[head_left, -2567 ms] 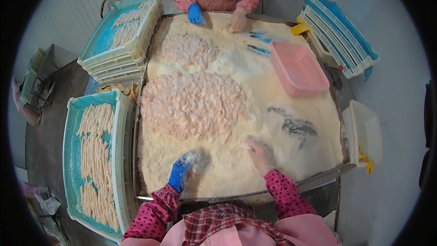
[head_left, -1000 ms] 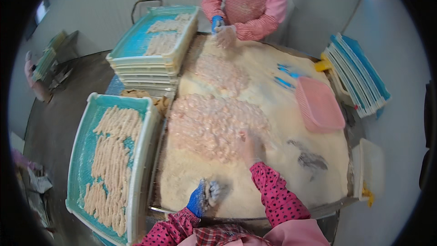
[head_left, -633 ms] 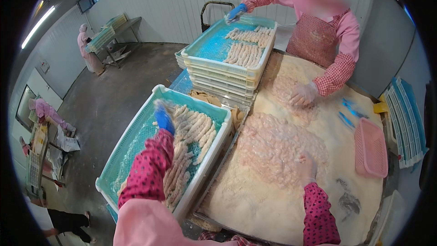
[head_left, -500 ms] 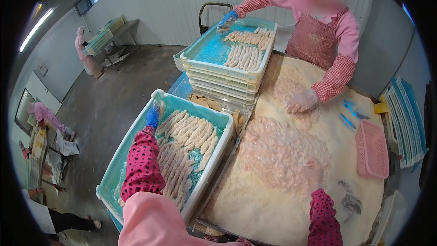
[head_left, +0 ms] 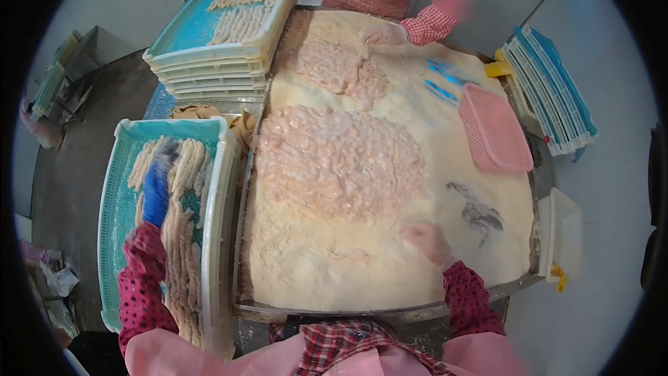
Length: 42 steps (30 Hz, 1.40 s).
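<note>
Farthest out past the left hand [head_left: 156,191] lies a dark floor [head_left: 66,160], and the hand itself, in a blue glove, hovers over a teal tray [head_left: 115,188] with a pale rim, blurred by motion so that whether its fingers are spread or pinched cannot be told. Under and just beside that hand rows of breaded strips [head_left: 182,237] lie lengthwise in the tray, running from ahead of the fingers back toward the dotted red sleeve. Ahead of the left hand, well apart from it, stands a stack of teal trays [head_left: 209,63], the top one also carrying breaded strips. Between the two hands spreads the big crumb-covered table [head_left: 334,271], and on it, ahead of both hands, a wide heap of pale raw meat pieces [head_left: 337,163]; a second, smaller heap [head_left: 337,69] lies farther off, where another person's gloved hand [head_left: 383,33] touches it. The right hand [head_left: 426,240], in a thin clear glove, rests low over the bare crumbs near the table's front edge, fingers loosely spread, holding nothing visible, though blurred. Just to its right is a dark scraped patch [head_left: 476,212] in the crumbs; ahead and right of it a pink basket [head_left: 494,129] lies upside down, with a white tub [head_left: 563,233] beyond the table's edge
</note>
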{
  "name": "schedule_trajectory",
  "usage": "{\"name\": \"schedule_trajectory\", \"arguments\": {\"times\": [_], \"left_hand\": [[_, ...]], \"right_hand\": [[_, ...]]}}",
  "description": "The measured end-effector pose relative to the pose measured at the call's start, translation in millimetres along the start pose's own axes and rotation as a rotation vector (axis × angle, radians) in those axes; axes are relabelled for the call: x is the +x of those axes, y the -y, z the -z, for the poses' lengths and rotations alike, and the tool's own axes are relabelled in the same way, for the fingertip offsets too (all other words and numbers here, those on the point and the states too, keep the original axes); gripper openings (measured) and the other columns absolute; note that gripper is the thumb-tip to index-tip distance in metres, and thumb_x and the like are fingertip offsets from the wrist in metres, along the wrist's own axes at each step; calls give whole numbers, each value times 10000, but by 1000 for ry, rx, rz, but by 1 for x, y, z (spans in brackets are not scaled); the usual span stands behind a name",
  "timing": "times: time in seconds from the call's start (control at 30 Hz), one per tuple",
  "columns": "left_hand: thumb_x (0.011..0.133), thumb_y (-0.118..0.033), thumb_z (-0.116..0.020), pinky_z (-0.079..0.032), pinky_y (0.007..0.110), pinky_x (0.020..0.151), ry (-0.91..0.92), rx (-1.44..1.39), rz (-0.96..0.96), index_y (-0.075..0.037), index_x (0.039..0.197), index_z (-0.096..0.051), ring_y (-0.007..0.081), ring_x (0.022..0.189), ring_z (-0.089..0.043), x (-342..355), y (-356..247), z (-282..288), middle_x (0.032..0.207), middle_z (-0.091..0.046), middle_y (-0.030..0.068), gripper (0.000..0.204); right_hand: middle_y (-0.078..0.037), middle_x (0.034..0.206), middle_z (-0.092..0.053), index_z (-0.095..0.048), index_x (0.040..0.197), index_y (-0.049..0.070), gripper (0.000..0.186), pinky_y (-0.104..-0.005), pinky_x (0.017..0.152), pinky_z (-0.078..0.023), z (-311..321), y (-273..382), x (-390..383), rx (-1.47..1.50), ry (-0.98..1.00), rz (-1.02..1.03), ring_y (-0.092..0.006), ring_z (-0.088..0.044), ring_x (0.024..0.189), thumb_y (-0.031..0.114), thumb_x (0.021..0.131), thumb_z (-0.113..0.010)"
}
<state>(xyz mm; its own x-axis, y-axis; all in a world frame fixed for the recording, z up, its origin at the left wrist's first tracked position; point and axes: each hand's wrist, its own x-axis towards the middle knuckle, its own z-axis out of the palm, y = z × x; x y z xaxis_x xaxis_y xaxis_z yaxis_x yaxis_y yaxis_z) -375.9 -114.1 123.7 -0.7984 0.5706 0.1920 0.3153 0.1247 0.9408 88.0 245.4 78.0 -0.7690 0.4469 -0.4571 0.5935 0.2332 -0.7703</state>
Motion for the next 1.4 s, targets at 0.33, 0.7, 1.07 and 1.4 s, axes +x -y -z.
{"name": "schedule_trajectory", "arguments": {"times": [0.33,0.7,1.07,1.4], "left_hand": [[758,-192,-673,-358,388,1010,968,659,-365,-130,1357,-380,328,1199,-453,-166,-8,-275,1330,-440,177,670],[825,-25,-548,-424,363,931,882,690,-213,-82,1219,-553,261,1083,-568,-166,-49,-227,1169,-594,141,398],[848,1,-511,-444,352,913,687,99,312,-19,1196,-543,292,1078,-569,-327,-107,-124,1150,-600,140,349],[923,-362,-468,-364,425,978,846,-204,380,-33,1158,-587,306,1155,-493,-378,-158,-178,1225,-552,141,422]], "right_hand": [[-93,1111,-580,-628,1045,129,281,-424,870,-435,-78,-53,-33,-761,-389,473,-316,-508,1052,106,772,-565],[-111,1061,-626,-572,1162,81,486,-370,778,-473,-43,-20,-64,-541,-617,468,-345,-572,941,-54,697,-522],[-97,930,-640,-659,987,80,267,-366,765,-454,-31,-49,-150,-462,-439,414,-290,-589,864,39,726,-624],[-42,938,-662,-683,978,119,232,-334,847,-434,-33,-34,-202,-41,74,456,-200,-599,876,175,753,-684]]}}
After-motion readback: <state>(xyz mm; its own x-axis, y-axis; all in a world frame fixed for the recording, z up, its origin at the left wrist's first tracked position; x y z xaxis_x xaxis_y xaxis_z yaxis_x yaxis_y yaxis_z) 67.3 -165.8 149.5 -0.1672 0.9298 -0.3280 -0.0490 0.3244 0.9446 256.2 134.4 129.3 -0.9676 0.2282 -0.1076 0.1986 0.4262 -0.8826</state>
